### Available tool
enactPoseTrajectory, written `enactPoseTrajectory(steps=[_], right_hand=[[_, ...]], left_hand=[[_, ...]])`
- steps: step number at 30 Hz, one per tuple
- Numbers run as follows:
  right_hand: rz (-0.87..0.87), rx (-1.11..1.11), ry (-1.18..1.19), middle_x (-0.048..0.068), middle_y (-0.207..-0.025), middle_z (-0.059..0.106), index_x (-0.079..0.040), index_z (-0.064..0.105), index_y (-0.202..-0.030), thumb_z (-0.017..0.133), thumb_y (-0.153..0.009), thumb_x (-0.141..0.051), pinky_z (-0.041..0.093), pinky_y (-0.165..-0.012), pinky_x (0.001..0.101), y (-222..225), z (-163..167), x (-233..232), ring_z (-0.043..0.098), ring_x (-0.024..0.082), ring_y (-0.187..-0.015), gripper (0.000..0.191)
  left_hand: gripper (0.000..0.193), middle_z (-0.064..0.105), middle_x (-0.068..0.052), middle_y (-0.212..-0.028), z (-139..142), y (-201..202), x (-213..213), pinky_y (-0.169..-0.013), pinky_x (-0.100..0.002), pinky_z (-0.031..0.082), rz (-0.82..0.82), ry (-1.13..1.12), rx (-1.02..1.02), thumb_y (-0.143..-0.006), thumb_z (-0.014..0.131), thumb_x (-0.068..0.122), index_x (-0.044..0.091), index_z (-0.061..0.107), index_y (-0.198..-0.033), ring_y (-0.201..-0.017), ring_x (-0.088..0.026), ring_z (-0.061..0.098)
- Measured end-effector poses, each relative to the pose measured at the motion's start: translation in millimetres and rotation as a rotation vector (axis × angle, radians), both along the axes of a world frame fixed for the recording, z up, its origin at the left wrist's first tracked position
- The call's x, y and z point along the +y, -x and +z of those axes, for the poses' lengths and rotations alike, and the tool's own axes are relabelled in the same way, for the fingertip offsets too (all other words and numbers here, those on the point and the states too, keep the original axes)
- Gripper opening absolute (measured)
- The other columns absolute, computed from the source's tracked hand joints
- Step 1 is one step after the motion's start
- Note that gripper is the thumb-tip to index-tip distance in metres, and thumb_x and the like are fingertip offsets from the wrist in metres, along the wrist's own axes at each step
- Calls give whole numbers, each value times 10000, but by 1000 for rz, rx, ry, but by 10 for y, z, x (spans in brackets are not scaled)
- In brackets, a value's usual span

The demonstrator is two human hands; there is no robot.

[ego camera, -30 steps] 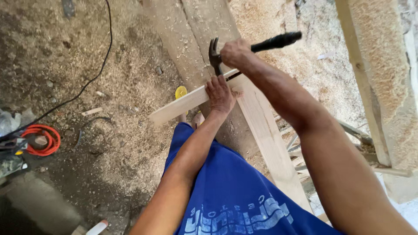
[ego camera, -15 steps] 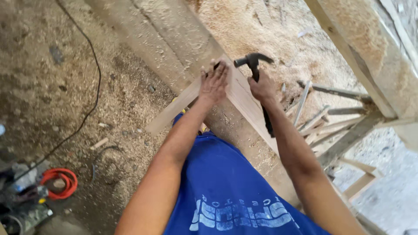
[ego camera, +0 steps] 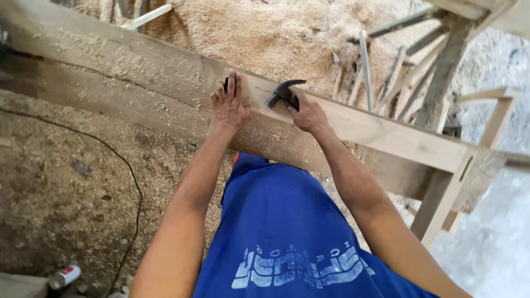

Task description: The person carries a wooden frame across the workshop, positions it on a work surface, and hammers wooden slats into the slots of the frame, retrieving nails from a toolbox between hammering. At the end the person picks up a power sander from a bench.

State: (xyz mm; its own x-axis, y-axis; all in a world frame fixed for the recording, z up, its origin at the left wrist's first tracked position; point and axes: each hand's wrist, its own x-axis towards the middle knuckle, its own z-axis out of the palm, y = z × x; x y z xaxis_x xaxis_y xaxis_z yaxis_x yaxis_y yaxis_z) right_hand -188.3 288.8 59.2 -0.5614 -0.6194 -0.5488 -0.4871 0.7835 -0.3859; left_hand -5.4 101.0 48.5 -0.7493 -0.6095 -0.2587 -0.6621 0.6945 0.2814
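A long pale wooden plank crosses the sawdust floor. The left hand lies flat, fingers spread, on it. Beside it, the right hand grips a black claw hammer, head touching the plank.

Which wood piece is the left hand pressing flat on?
The pale board, where the left hand lies flat beside the right hand with its hammer; the darker sawdust-covered beam goes untouched.

Left hand flat on a sawdusty wooden board, right hand around a black claw hammer.
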Motion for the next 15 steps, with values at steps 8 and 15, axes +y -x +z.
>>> enactPoseTrajectory(steps=[8,15], right_hand=[[-177,-45,101,281,-1191,674,-90,466,-1407,702,-926,-372,503,-973,502,-327,69,183,638,459,-1103,605],[-488,-410,238,118,-767,731,-6,661,-940,660,-977,-289,593,-600,327,-581,-80,575,715,185,-646,286]], left_hand=[[936,125,-210,-1700,-531,-430,246,-1241,-654,46,-131,115,259,-1023,415,629,-51,159,-1614,-1574,-421,125],[1137,79,-396,-1643,-304,-143,721,-1241,-657,19,3,7,308,-877,672,546,-162,101,-1560,-1549,-542,42]])
